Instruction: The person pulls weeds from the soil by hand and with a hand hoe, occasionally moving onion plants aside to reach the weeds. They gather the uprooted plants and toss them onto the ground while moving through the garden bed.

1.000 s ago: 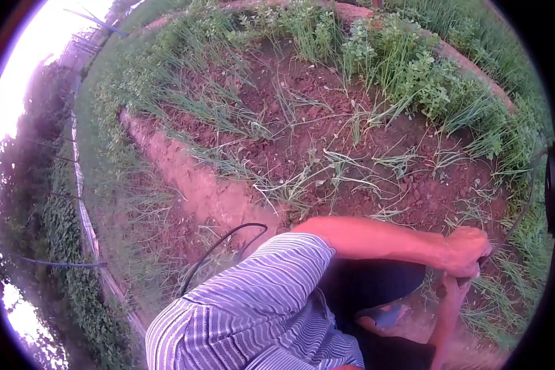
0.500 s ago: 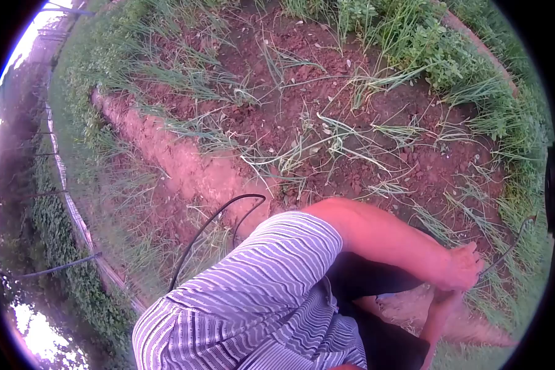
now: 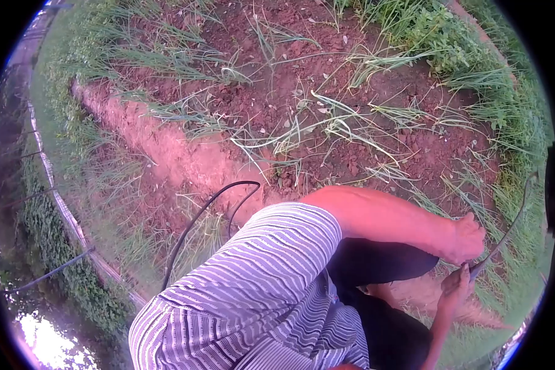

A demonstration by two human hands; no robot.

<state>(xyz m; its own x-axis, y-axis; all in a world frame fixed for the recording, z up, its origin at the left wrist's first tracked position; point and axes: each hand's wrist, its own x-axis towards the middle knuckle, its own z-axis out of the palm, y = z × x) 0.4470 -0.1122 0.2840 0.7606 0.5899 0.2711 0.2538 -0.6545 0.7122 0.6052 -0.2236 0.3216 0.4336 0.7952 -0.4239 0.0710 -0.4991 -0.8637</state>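
Note:
My left hand (image 3: pixel 470 239) is at the right, at the end of the bare forearm that comes out of the striped sleeve. Its fingers are curled closed, and what they hold, if anything, is hidden. Just below it, my right hand (image 3: pixel 455 283) is closed around the near end of a thin curved tool (image 3: pixel 502 242), which looks like a sickle. The tool's narrow part arcs up and right over the grass. Long green onion-like plants (image 3: pixel 357 126) lie bent on the reddish soil beyond my forearm.
Dense leafy weeds (image 3: pixel 447 46) grow at the upper right. A bare earth ridge (image 3: pixel 172 151) runs diagonally on the left. A black looped cable (image 3: pixel 197 222) rises beside my striped sleeve. A pale border strip (image 3: pixel 65 206) runs along the far left, near dark foliage.
My hands have moved apart, the left slightly up and the right slightly down. More of the curved tool shows, reaching higher. The view has shifted a little.

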